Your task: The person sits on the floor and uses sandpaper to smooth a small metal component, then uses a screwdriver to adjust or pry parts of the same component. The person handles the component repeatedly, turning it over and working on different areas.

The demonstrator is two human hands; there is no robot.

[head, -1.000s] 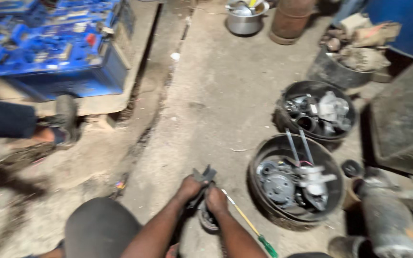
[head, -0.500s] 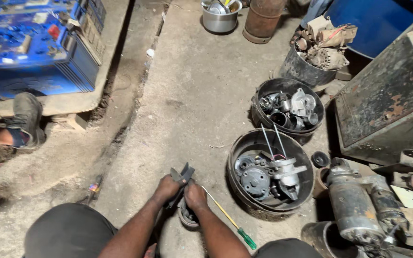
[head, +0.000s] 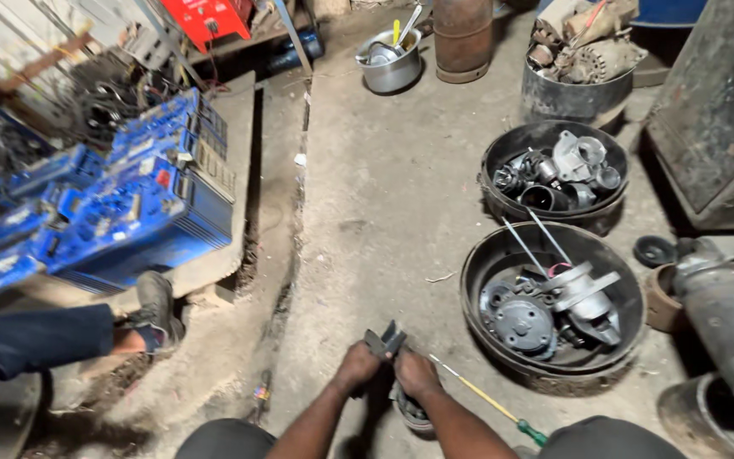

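- Head view is showing two hands low in the middle of the frame, close together over the dusty floor.
- Left hand (head: 357, 367) is closing its fingers around a small dark metal part (head: 385, 341) that is poking up above the knuckles.
- Right hand (head: 416, 374) is curling tight beside it, and the two hands are touching. I cannot tell just what its fingers are pinching.
- A round grey piece (head: 409, 414) is sitting right under the right hand, partly hidden.
- A long screwdriver with a green handle (head: 488, 401) is lying on the floor just right of the right hand.
- Both forearms are coming up from the bottom edge, leaning in toward each other like a pointy roof.
- To do this step well, I think the left hand should be keeping the dark part steady while the right hand is working slowly, so nothing is slipping.
- Keeping the work low over the floor looks wise, so small bits are not rolling away.
- A round black pan of engine parts (head: 479, 263) is sitting at the right, with another pan (head: 503, 153) above it.
- Blue crates (head: 121, 221) are stacked at the left, and another person's shoe (head: 156, 308) is resting near them.
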